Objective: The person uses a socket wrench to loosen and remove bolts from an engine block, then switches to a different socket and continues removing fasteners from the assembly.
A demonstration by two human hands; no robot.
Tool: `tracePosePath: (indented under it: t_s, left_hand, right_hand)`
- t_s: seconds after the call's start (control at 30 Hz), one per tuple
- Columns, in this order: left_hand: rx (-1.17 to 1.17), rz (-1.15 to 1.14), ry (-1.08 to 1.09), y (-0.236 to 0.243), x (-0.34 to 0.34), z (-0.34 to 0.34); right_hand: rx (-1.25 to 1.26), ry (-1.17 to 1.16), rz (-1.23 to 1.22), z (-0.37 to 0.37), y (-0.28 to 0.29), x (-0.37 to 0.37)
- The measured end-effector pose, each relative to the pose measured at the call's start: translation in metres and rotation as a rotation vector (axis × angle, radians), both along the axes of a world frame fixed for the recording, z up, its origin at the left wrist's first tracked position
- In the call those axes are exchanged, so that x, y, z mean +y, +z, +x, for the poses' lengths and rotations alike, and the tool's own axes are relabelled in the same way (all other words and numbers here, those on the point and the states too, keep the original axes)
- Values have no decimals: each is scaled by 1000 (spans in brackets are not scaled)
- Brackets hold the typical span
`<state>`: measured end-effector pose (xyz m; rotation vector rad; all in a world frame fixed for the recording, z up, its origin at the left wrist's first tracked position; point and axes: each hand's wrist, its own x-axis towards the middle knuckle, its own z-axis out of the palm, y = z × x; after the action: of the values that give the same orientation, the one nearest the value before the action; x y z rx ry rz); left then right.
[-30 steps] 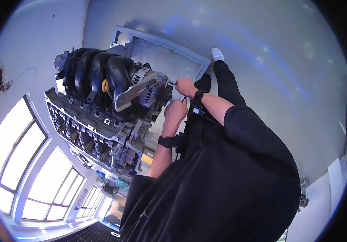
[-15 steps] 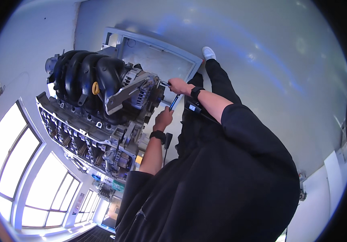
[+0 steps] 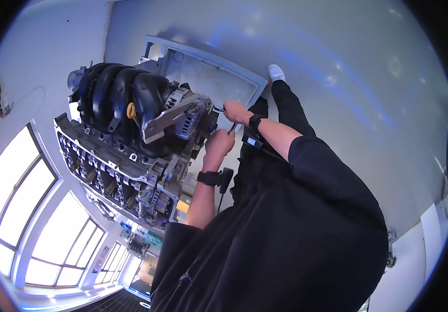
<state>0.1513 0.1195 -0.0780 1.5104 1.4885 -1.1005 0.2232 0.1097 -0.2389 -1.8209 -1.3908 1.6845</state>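
A slim, silvery metal wrench (image 3: pixel 232 126), mostly hidden, is at the near end of a grey metal engine (image 3: pixel 126 167) bearing black curved pipes (image 3: pixel 110 89); the left hand (image 3: pixel 219 143) grips the wrench's handle, the right hand (image 3: pixel 237 112) its head end.

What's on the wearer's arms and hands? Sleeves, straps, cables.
Short black sleeves, bare forearms, no gloves. Left hand: black left strap at the wrist, black block beside it, thin dark cable. Right hand: black right strap at the wrist; near it, a dark module with a small pale-blue patch.
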Motion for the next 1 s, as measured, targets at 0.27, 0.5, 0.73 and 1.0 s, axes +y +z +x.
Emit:
tracePosePath:
  t_s: [0.27,0.5,0.73,1.0]
  left_hand:
    - [-245,196,115,-80,-78,-109]
    - [-111,-303,425,-21,-11,-32]
    - [24,-151,177,1,9,18]
    - [-33,279,261,-37,-68,-50]
  right_hand:
    - [-24,-122,28,-2,11,2]
    - [-81,-58,6,4,25,10]
    - [-141,-3,44,4,26,18]
    - [106,139,-18,11,-6,18]
